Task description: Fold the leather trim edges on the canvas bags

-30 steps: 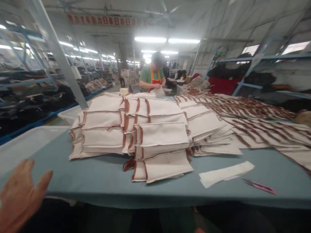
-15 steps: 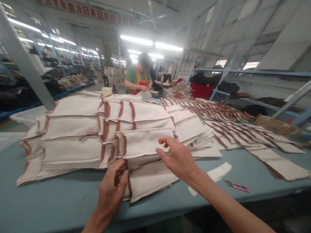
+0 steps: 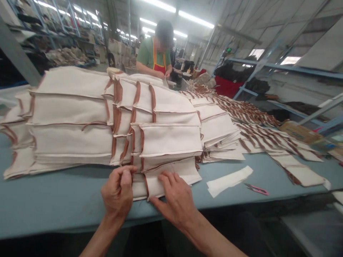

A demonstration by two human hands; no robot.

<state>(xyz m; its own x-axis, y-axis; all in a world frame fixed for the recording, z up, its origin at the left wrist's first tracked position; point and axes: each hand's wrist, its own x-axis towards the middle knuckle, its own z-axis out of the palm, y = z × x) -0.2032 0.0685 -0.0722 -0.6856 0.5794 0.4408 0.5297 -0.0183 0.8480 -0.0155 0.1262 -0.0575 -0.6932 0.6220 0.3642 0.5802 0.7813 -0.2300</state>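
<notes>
A low off-white fabric panel [image 3: 174, 171] with brown edging lies at the near side of a stack, partly beneath another cream panel [image 3: 171, 139]. My right hand [image 3: 178, 200] rests on it, fingers bent on its surface and thumb apart at its near edge. At the left end of this panel is my left hand [image 3: 118, 192], closed with the thumb pressed against the index finger. What it pinches, if anything, is hidden. Left of the hands stands a thick pile of similar cream panels [image 3: 72, 139] with brown edges.
A teal-covered table [image 3: 80, 200] bears everything. White strips [image 3: 230, 180] and pink-handled thread snips [image 3: 257, 189] lie to the right. Farther right are rows of brown-edged pieces [image 3: 268, 137]. Across the table stands a person in a red apron [image 3: 159, 59].
My right hand has come down and nearer, from above the upper panel onto the lower one. My left hand has closed at the panel's left end. The view has tilted downward.
</notes>
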